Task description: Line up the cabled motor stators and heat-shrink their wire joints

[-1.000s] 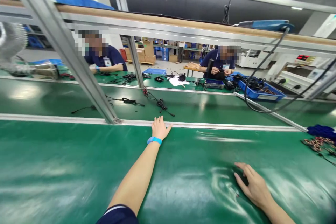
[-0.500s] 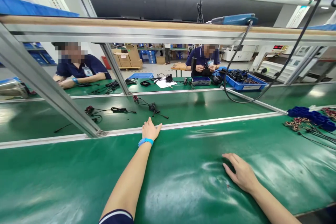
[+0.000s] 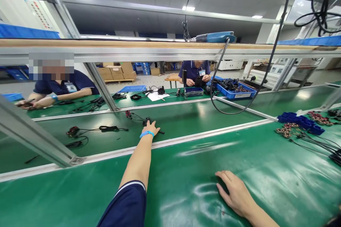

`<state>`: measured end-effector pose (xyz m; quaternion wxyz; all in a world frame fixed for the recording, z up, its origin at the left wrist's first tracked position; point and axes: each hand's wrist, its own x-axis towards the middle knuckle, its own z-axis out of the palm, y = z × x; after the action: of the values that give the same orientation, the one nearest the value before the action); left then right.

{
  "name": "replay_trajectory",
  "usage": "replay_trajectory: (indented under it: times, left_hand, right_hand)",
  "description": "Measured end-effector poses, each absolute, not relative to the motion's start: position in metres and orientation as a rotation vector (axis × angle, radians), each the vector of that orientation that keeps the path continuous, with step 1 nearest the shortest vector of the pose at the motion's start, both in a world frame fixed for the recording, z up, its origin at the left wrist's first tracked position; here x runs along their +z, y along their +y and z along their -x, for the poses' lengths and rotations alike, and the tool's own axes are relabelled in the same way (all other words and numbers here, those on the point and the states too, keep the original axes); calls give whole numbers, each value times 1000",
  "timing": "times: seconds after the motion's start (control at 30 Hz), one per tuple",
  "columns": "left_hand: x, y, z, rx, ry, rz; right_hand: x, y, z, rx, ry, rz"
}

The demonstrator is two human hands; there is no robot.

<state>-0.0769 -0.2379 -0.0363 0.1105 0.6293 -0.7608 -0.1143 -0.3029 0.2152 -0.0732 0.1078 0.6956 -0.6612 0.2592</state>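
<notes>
My left hand [image 3: 150,128], with a blue band at the wrist, stretches over the white rail to a bundled black cable [image 3: 145,121]. Its fingers are spread over the near part of the bundle, which they partly hide; I cannot make out whether they touch it. Red ends [image 3: 128,114] of this cable lie to the left. Another black cable [image 3: 108,128] with a dark red end rests farther left on the same green strip. On the green mat [image 3: 183,181] at the lower right my right hand [image 3: 236,192] lies with thumb and fingers apart, holding nothing.
A metal post [image 3: 39,138] stands at left, and a shelf beam [image 3: 149,55] crosses above. A black cable loop [image 3: 239,112] hangs down. Blue trays [image 3: 301,120] and metal-tipped cables [image 3: 286,130] lie at right. Two co-workers sit opposite, near a blue bin [image 3: 237,94] of cables.
My left hand has moved forward from the rail to the bundled cable. My right hand stays on the mat. The camera view has shifted, and the left co-worker's hands now show a dark item.
</notes>
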Motion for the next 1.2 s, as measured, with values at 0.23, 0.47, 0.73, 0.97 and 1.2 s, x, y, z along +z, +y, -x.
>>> replay_trajectory:
  times: [0.23, 0.47, 0.73, 0.97, 1.2]
  left_hand:
    - [-47, -242, 85, -280, -2176, -1887]
    - [-38, -240, 86, -223, -2206, -1923]
    - [-14, -225, 91, -134, -2346, -1855]
    - [12, -188, 79, -33, -2365, -1751]
    - [38, -133, 93, -5, -2388, -1649]
  right_hand:
    - [-75, 215, 302, 772, -2006, -2092]
    - [-75, 211, 301, 767, -2155, -2142]
    - [-74, 209, 301, 753, -2274, -2153]
    - [-71, 209, 304, 696, -2268, -2174]
    - [-69, 208, 307, 695, -2300, -2210]
